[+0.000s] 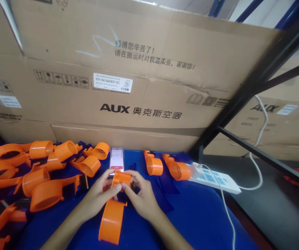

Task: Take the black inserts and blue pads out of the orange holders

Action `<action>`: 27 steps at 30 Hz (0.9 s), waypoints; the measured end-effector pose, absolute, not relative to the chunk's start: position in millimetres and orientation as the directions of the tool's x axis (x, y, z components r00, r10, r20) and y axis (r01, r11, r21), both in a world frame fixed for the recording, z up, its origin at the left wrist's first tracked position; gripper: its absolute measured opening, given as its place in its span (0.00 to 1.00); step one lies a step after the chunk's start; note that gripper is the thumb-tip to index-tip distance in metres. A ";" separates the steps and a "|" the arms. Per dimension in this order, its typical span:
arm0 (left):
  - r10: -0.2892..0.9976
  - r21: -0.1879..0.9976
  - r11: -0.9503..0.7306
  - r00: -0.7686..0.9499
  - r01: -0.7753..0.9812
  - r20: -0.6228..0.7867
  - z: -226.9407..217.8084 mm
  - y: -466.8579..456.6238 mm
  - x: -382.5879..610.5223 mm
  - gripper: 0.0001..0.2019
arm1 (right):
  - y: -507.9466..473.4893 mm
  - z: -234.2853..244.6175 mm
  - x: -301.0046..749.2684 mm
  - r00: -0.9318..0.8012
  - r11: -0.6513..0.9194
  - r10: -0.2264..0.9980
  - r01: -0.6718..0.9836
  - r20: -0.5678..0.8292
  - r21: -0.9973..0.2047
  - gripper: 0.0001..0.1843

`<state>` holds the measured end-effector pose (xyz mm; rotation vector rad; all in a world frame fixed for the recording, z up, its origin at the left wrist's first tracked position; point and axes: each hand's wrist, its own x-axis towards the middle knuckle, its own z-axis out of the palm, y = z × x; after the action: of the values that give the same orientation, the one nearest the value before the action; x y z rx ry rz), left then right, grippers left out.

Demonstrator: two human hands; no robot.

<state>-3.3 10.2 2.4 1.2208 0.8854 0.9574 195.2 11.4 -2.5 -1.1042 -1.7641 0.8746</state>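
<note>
The left hand (98,198) and right hand (143,198) pinch an orange plastic piece (112,222) above the blue table (191,215), work on it apparently unfinished, with two similar pieces (154,166) far right and a heap (46,196) left, though which are done I cannot tell.
</note>
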 end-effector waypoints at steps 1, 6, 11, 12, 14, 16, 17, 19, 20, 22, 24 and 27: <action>0.927 0.989 0.085 0.372 -0.125 -0.033 3.1 9.8 -3.2 0.27 | 12.0 -1.7 196.1 -0.226 0.364 0.926 0.337 0.301 -0.868 0.18; 0.943 0.993 0.075 0.329 -0.092 -0.041 -2.8 8.7 3.5 0.29 | 14.8 2.7 201.0 -0.234 0.387 0.918 0.343 0.321 -0.856 0.21; 0.947 0.998 0.049 0.320 -0.035 -0.036 -6.9 10.7 6.4 0.24 | 15.6 1.7 200.7 -0.275 0.369 0.913 0.236 0.303 -0.899 0.16; 0.944 0.999 0.040 0.329 -0.020 -0.031 -6.7 10.9 6.1 0.24 | 15.7 0.7 200.0 -0.279 0.351 0.916 0.205 0.289 -0.914 0.16; 0.940 1.000 0.017 0.342 0.012 -0.020 -6.2 10.4 5.2 0.24 | 16.0 -1.2 198.7 -0.270 0.314 0.926 0.157 0.265 -0.937 0.16; 0.948 0.998 -0.032 0.319 0.057 0.012 -5.5 8.9 4.5 0.24 | 16.3 -2.2 198.6 -0.241 0.291 0.936 0.122 0.256 -0.949 0.16; 0.955 0.994 -0.063 0.295 0.087 0.034 -5.1 8.0 4.2 0.23 | 16.3 -2.1 199.1 -0.221 0.288 0.940 0.111 0.259 -0.951 0.16; 0.963 0.979 -0.126 0.255 0.158 0.083 -4.5 6.4 3.6 0.22 | 16.0 -0.1 201.5 -0.179 0.291 0.946 0.101 0.271 -0.951 0.16; 0.965 0.969 -0.154 0.243 0.195 0.104 -4.3 5.9 3.2 0.20 | 15.8 1.9 203.7 -0.162 0.296 0.947 0.101 0.278 -0.950 0.16; 0.967 0.947 -0.181 0.222 0.265 0.123 -4.8 5.9 2.5 0.18 | 15.2 8.9 210.6 -0.127 0.314 0.945 0.104 0.301 -0.944 0.16; 0.972 0.935 -0.170 0.207 0.311 0.107 -6.7 7.1 1.7 0.19 | 14.0 20.8 222.0 -0.070 0.352 0.936 0.118 0.346 -0.929 0.17; 0.975 0.939 -0.127 0.212 0.319 0.060 -11.1 9.6 1.6 0.20 | 8.0 47.5 248.5 -0.018 0.418 0.906 0.201 0.423 -0.886 0.17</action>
<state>1.6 9.6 -11.1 1.6144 1.2462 0.9471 248.5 8.0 47.5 -1.0278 -1.5093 0.7585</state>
